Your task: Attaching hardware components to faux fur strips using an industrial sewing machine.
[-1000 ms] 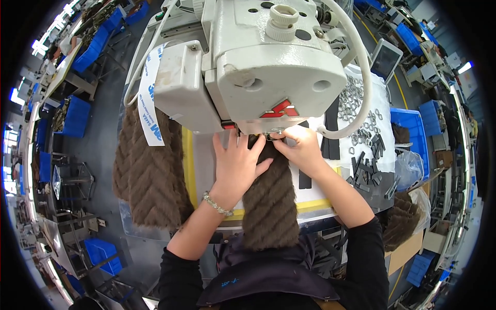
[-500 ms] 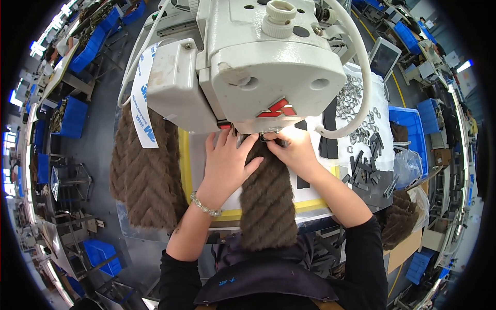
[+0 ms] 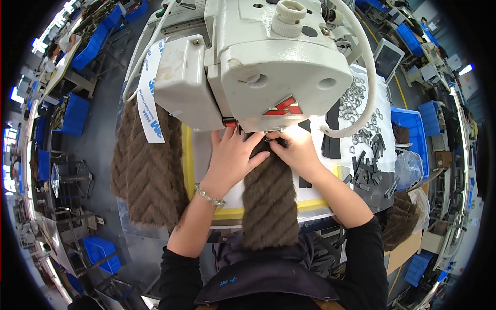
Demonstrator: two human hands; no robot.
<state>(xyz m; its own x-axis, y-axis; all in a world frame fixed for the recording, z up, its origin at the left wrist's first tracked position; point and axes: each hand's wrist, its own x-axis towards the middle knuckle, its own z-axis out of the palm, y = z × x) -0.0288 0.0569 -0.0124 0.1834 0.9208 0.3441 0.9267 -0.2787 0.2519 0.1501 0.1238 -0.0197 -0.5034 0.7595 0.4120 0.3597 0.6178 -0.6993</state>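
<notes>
A fur strip [image 3: 270, 206] crosses the table's [image 3: 233, 195] near edge. Left hand [image 3: 231, 157], fingers apart, touches it; right hand's [image 3: 297, 150] grip cannot be told. A machine [image 3: 279, 72] overhangs both. Beyond the right edge, a blue bin [image 3: 406, 116] holds brown fur [image 3: 400, 134].

Before the sewing machine [image 3: 284, 77], a fur strip [image 3: 270, 206] — fur pieces [image 3: 150, 175] left, rings [image 3: 355, 95] on cloth [image 3: 386, 150] right.

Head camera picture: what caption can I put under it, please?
Left hand and right hand on a brown fur strip at a white sewing machine, with metal rings to the right.
</notes>
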